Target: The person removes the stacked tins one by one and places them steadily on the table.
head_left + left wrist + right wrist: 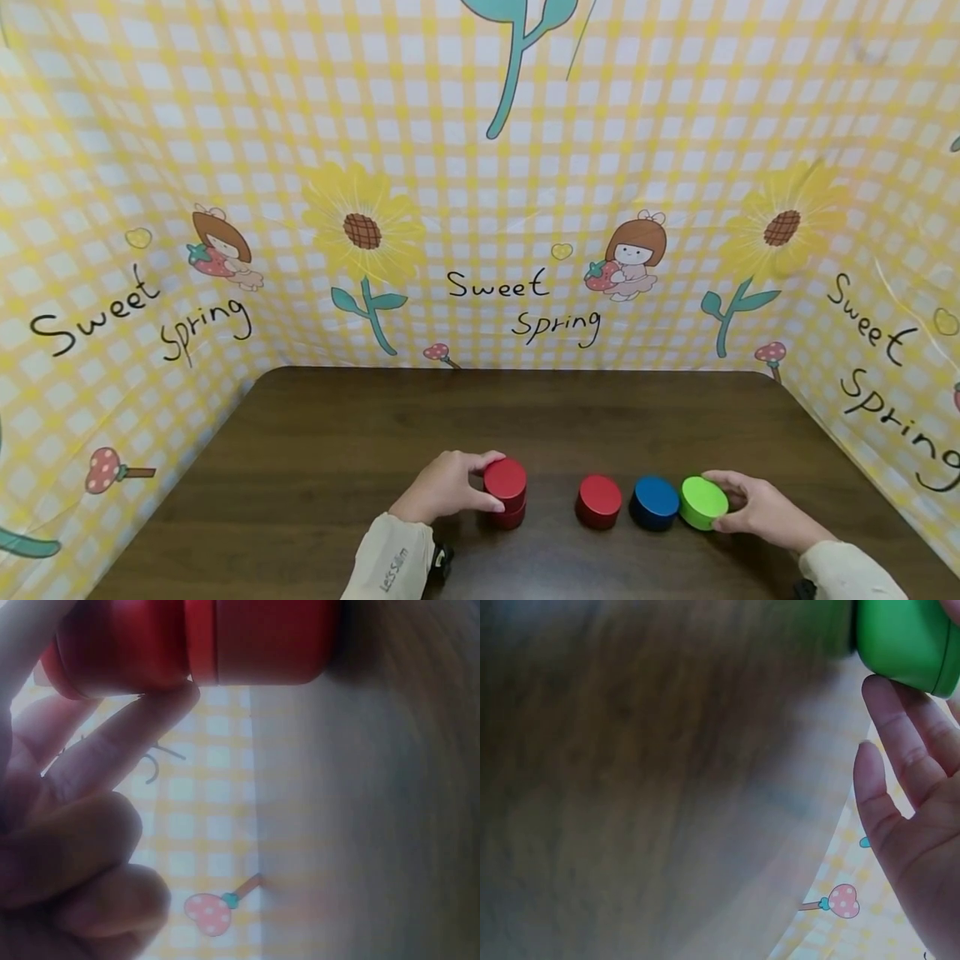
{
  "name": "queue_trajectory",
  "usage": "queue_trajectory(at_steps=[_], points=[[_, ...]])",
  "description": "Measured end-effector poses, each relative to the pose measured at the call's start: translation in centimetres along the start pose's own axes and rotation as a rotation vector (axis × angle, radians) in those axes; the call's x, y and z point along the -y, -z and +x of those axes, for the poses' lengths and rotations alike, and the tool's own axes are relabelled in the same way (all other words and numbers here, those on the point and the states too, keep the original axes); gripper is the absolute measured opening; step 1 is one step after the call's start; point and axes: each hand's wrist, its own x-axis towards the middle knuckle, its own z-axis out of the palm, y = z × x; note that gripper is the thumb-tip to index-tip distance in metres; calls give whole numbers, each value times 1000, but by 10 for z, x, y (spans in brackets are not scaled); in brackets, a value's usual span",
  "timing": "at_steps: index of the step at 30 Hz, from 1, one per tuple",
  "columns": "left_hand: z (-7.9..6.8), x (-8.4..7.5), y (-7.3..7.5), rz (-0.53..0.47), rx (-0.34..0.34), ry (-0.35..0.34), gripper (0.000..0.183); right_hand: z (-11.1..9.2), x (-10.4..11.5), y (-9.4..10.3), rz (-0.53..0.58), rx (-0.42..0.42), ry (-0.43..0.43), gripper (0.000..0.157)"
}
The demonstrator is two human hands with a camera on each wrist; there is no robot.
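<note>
Two red round tins stand stacked left of the table's middle line of tins. My left hand (pixel 446 490) pinches the upper red tin (pixel 504 477) between thumb and fingers, and the lower red tin (pixel 507 522) sits directly under it. In the left wrist view, a fingertip touches near the seam between the upper tin (pixel 120 645) and lower tin (pixel 270 641). On the right, my right hand (pixel 776 512) holds a light green round tin (pixel 703 502) by its sides. Whether the green tin (pixel 904 641) touches the tabletop, I cannot tell.
A blue round tin (pixel 655 503) stands just left of the green one, and a single red tin (pixel 599 498) is left of the blue. All are on a dark brown wooden table (pixel 450 408). Yellow checked cloth (pixel 480 200) hangs around the back and sides.
</note>
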Motion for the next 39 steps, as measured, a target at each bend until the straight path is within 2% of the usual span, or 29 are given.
queue_trajectory(at_steps=[9,13,17,22,25,27,29,33,39], points=[[-2,-5,3,55,-23,-11,65,-2,-2,2,15,-5,26,77],[-2,-5,3,79,-27,-5,66,-3,0,6,-36,-24,10,79],[-3,-4,3,94,-29,-1,66,-4,5,11,-118,-58,4,74],[-4,-2,3,64,-20,-9,65,-2,20,9,-174,-174,15,65],[-4,-1,3,38,-16,-25,66,6,37,4,-197,-260,47,59],[-4,0,4,29,-11,-26,69,14,50,0,-215,-288,82,56],[-3,2,4,30,-10,-24,74,22,61,-5,-237,-283,126,54],[-3,4,3,38,-10,-25,79,39,79,-16,-223,-215,190,54],[-1,9,-2,-3,23,-35,73,63,89,-39,-177,-98,248,55]])
